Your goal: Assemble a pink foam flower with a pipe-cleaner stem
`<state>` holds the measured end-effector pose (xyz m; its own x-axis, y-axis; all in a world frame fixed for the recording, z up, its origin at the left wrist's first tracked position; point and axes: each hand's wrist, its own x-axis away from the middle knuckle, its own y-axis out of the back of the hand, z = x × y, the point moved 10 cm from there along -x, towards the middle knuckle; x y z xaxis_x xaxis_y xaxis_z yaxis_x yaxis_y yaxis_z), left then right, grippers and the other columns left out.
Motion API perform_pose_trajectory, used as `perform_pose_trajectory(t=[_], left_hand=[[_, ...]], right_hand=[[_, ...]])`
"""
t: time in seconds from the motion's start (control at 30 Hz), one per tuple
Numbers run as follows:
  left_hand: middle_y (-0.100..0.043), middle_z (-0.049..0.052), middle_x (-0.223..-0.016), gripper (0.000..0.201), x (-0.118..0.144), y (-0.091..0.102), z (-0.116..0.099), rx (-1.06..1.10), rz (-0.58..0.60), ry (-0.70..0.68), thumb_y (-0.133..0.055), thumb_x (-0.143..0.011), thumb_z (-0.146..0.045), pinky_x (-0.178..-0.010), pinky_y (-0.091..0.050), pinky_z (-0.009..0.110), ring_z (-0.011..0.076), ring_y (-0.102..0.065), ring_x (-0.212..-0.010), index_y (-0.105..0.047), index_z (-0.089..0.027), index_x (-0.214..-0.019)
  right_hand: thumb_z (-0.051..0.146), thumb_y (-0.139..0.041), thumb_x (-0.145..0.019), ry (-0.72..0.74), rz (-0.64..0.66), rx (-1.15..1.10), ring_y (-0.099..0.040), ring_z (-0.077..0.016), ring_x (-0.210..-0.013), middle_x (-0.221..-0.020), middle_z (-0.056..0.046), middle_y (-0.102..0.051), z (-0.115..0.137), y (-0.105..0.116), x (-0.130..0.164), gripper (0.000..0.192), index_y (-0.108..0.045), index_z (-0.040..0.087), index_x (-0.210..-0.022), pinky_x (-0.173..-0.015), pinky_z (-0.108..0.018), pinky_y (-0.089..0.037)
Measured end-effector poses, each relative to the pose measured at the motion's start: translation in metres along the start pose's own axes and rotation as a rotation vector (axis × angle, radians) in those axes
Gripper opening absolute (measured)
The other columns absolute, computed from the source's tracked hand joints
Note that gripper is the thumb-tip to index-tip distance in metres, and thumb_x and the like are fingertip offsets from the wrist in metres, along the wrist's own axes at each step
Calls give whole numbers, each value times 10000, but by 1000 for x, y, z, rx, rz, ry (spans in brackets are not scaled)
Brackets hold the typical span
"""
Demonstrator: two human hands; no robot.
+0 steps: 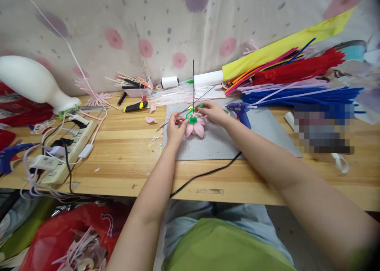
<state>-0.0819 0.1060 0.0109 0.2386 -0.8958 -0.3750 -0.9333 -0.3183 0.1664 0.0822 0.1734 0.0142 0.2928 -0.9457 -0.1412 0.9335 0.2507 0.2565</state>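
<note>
Flower: pink flower (196, 126) with green centre lies on the grey mat (261, 128).
Left hand (175, 127): fingers pinched on its petals.
Right hand (213, 112): fingers closed at its thin wire stem (193, 85).
Nearby: blue glue gun (242, 110) just beside right wrist.
Red bag (68, 239): pink scraps inside.

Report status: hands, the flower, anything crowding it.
Left hand and right hand both pinching the pink flower on the cutting mat. Thin dark stem wire upright. Blue glue gun just beside right hand.
</note>
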Motion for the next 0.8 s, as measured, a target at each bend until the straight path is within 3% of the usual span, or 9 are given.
perform_pose_trajectory(t=[0.1, 0.2, 0.3, 0.4, 0.57, 0.7, 0.8], left_hand=[[-636, 53, -969, 347, 0, -1, 1, -25, -7, -39, -621, -716, -185, -805, -451, 276, 143, -596, -876, -504, -197, -1041], [-621, 67, -1089, 340, 0, -3, 0, -46, 33, -57, -574, -753, -184, -838, -440, 288, 154, -584, -959, -509, -209, -1085], [-646, 56, -1015, 212, 0, -3, -13, -241, 73, -135, -517, -801, -212, -815, -432, 298, 156, -582, -879, -588, -205, -1001], [-654, 50, -835, 147, 1, 3, -28, -516, 49, -203, -504, -800, -215, -773, -414, 311, 167, -564, -769, -635, -192, -862], [-608, 57, -665, 215, 0, 14, -43, -797, 8, -217, -487, -795, -234, -711, -378, 322, 186, -546, -718, -578, -193, -604], [-567, 61, -615, 301, 1, 7, -47, -850, 88, -234, -478, -793, -241, -704, -372, 335, 199, -540, -722, -480, -199, -495], [-601, 61, -740, 147, 4, 0, -49, -737, 120, -274, -524, -752, -207, -760, -392, 336, 201, -548, -814, -534, -197, -605]], right_hand=[[182, -582, -736, -103, 174, -193, -570, -105, -671, -816, -36, -693, 4, -26, -15, 123, -653, 157, -835, -635, -234, -425], [118, -600, -712, -164, 328, -211, -559, -93, -632, -790, -41, -698, 11, -49, -20, 134, -664, 142, -828, -609, -223, -420], [59, -617, -671, -219, 382, -210, -564, -102, -634, -764, -31, -692, 10, -60, -20, 229, -653, 146, -880, -620, -231, -437], [-3, -595, -618, -218, 303, -211, -586, -125, -695, -790, -24, -687, 7, -54, -19, 363, -618, 165, -939, -660, -252, -462], [19, -528, -617, -91, -64, 90, -562, -117, -719, -780, -19, -643, 9, 0, -3, 233, -594, 153, -797, -689, -247, -443], [163, -573, -671, -46, 10, 320, -527, -114, -660, -728, -10, -608, 11, 3, 23, 84, -588, 155, -753, -627, -246, -404], [291, -624, -675, 14, 57, 388, -526, -118, -650, -721, 11, -593, 18, -8, 40, 259, -570, 179, -902, -602, -242, -388]])
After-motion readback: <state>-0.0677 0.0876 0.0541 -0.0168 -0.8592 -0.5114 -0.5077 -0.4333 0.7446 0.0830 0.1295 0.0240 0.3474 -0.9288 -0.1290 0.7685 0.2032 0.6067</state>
